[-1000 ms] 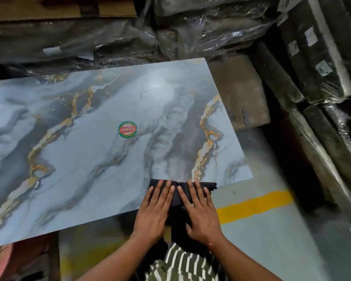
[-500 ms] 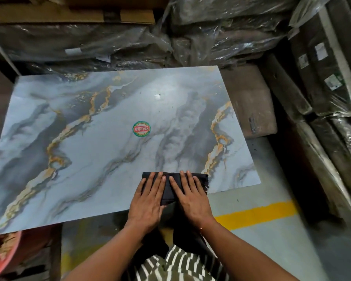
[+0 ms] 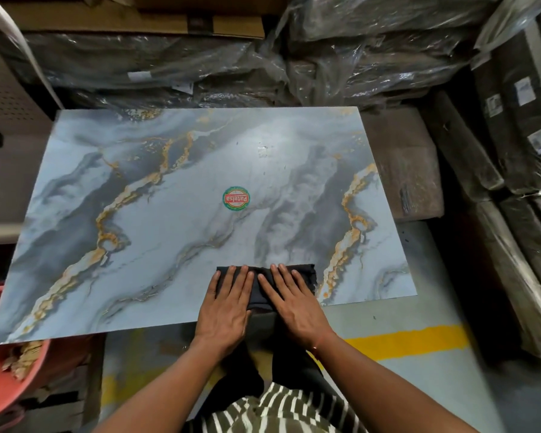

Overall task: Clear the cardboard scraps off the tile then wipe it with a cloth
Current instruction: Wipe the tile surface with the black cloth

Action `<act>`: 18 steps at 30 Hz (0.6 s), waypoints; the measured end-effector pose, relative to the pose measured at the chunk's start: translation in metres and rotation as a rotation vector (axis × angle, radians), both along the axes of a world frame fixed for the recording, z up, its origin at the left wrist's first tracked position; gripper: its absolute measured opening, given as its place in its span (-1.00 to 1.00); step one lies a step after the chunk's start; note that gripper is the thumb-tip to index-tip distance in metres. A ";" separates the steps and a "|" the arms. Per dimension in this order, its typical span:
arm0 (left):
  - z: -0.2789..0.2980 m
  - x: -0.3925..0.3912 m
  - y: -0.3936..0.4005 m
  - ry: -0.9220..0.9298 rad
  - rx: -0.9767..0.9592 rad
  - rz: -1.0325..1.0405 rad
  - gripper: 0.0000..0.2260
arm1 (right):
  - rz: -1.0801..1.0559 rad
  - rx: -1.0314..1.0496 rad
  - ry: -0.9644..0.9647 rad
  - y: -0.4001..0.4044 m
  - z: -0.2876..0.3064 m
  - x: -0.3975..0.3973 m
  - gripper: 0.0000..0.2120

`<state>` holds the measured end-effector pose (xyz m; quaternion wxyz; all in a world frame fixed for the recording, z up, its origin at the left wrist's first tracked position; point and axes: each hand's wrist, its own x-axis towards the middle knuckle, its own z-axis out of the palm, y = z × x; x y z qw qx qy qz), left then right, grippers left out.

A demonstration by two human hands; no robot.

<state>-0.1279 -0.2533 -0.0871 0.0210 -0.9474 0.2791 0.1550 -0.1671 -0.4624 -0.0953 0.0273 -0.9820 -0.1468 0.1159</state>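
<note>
The marbled blue-grey tile (image 3: pixel 156 220), veined with gold, lies flat and fills most of the view. A folded black cloth (image 3: pixel 264 284) sits on it at the near edge, right of centre. Both hands rest on the cloth side by side, palms down and fingers spread flat: the left hand (image 3: pixel 224 310) covers its left part, the right hand (image 3: pixel 294 303) its right part. Neither is clenched around the fabric; they press it open-palmed against the tile. A round green and red sticker (image 3: pixel 236 198) sits near the tile's middle, well apart from the cloth. A few small specks (image 3: pixel 262 150) lie on the far part of the tile; what they are cannot be told.

Under the tile's near left corner a pink tub (image 3: pixel 3 379) holds brownish scraps (image 3: pixel 21 360). The floor (image 3: pixel 450 385) in front is grey with a yellow stripe (image 3: pixel 413 340). Plastic-wrapped bundles (image 3: pixel 356 57) are stacked behind and to the right of the tile, with a brown block (image 3: pixel 409 170) just beside its right edge. A striped garment (image 3: pixel 272 414) shows at the bottom.
</note>
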 end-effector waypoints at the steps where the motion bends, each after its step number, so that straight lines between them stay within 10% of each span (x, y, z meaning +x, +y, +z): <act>1: 0.003 0.003 0.000 0.012 0.002 -0.011 -0.31 | 0.028 0.003 -0.005 -0.002 0.002 0.000 -0.07; 7: 0.013 0.009 0.009 0.038 -0.026 -0.108 -0.24 | 0.146 0.027 0.033 -0.007 0.012 -0.002 -0.36; 18: 0.023 -0.015 0.031 0.072 0.054 -0.097 -0.19 | 0.177 -0.001 0.174 0.019 0.040 -0.015 -0.27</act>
